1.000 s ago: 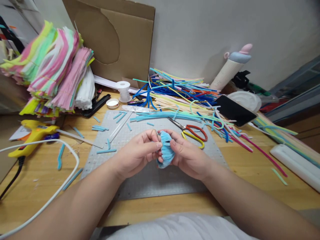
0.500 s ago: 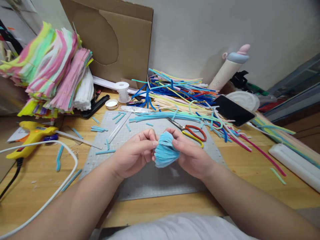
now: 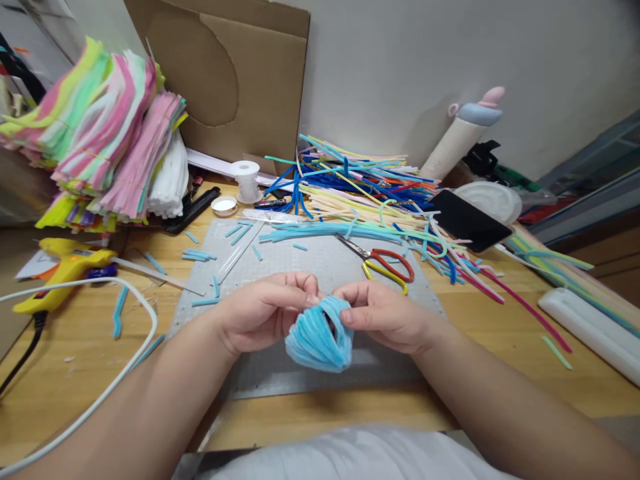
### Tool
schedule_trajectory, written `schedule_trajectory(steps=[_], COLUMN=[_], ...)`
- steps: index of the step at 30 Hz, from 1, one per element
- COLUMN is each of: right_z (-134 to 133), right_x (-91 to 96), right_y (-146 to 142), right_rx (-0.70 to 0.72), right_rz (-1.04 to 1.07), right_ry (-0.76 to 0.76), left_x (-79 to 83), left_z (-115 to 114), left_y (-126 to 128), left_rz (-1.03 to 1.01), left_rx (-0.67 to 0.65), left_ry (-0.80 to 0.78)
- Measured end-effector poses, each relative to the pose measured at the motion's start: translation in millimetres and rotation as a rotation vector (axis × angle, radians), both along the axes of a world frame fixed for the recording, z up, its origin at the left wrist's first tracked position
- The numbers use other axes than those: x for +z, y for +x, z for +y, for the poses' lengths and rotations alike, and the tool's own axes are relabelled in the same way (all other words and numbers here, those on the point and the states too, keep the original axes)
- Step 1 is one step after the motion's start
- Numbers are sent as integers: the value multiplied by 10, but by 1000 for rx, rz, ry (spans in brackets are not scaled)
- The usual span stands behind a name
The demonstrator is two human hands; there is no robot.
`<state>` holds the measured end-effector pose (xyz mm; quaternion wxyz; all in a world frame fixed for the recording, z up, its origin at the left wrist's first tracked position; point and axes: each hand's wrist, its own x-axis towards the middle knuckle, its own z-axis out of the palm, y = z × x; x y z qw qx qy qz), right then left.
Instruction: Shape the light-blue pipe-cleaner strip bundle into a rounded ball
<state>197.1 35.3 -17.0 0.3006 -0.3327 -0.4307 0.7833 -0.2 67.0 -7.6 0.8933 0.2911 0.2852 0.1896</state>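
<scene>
At the far left there is a yellow glue gun (image 3: 65, 270) lying on the wooden table (image 3: 165, 427). Next comes the left hand (image 3: 263, 310), whose thumb and forefinger pinch the upper left edge of a light blue fuzzy bundle (image 3: 317, 340). This bundle is between the two hands, above the grey mat (image 3: 255, 373), and its wide part hangs below the fingertips. The right hand (image 3: 385, 313) grips its upper right edge, with the thumb on the near side. Farther right and behind are open scissors (image 3: 370, 257).
</scene>
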Motion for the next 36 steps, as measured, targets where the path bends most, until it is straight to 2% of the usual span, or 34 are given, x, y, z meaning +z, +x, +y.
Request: schedule_trajectory(steps=[4, 7, 10, 18, 26, 30, 36], right_z=[-11, -5, -2, -25, -3, -30, -83], right_x=[-23, -7, 1, -54, -12, -14, -58], right_y=[-43, -74, -91, -102, -46, -88, -184], right_rx=[-121, -156, -119, -117, 44, -3, -172], right_rz=[-43, 15, 66, -56, 19, -37, -96], right_ry=[-3, -20, -28, -40, -18, -19, -40], left_x=[-21, -20, -7, -4, 20, 15, -8], left_z=[-11, -9, -3, -30, -3, -24, -51], left_y=[50, 86, 98, 101, 64, 78, 101], left_rz=[60, 99, 132, 149, 141, 148, 137], left_rx=[75, 171, 214, 182, 179, 190, 213], left_ry=[-14, 4, 39, 59, 94, 100, 108])
